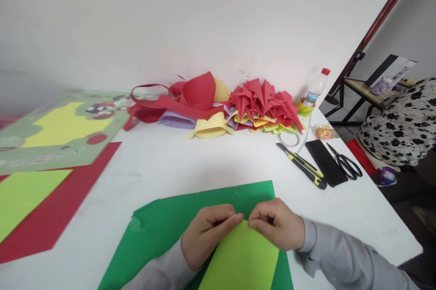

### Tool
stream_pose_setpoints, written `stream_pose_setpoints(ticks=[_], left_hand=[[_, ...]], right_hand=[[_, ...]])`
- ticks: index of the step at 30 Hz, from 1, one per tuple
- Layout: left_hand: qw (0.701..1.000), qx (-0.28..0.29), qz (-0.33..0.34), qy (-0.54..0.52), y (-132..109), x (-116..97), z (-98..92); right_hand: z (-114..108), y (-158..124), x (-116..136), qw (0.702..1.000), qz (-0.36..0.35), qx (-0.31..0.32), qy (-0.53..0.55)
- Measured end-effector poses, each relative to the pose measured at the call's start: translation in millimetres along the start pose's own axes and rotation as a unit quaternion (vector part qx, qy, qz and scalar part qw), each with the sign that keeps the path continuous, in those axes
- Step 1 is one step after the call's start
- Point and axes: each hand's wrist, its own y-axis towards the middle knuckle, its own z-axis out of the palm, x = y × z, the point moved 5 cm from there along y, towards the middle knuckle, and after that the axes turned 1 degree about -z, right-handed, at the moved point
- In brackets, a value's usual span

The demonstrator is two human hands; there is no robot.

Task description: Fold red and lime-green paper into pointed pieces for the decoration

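Note:
A lime-green sheet of paper [243,258] lies over a larger dark green sheet [160,222] in front of me. My left hand [213,231] pinches the lime-green sheet near its top edge, thumb and forefinger closed. Close beside it, my right hand [277,224] pinches the same edge a little to the right. The fingertips of both hands almost meet at the sheet's top. The lower end of the lime-green sheet runs out of view at the bottom.
Along the wall lie red folded-paper shapes [260,101] and red and yellow paper pieces [199,92]. On the right are a bottle [313,92], a roll of tape [288,138], a utility knife [303,167], a black phone-like slab [326,162] and scissors [345,162]. Red sheets [64,208] lie left.

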Motion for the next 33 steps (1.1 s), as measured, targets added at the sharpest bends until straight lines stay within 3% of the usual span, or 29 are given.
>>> stream_pose_setpoints(ticks=[3,9,14,18,23,27,33], left_hand=[[0.999,0.024,-0.03,-0.021,-1,6,5.3],[0.998,0.036,-0.047,-0.02,-2,9,12.0],[0.987,0.029,-0.12,-0.098,-2,20,12.9],[0.989,0.016,-0.107,-0.097,-2,21,10.0],[0.984,0.007,-0.138,-0.114,-7,10,6.3],[0.988,-0.024,-0.118,-0.095,-9,4,-0.8],[0.998,-0.052,-0.045,-0.012,-1,12,-10.5]], right_hand=[[-1,1,0,1.0,-0.005,-0.014,-0.001],[2,1,-4,0.998,0.02,0.035,0.039],[-4,3,-9,0.996,0.058,-0.014,0.072],[-11,4,-10,0.991,0.077,-0.049,0.098],[-23,7,-19,0.975,0.106,-0.097,0.167],[-28,9,-26,0.965,0.111,-0.123,0.202],[-33,9,-27,0.959,0.111,-0.147,0.214]])
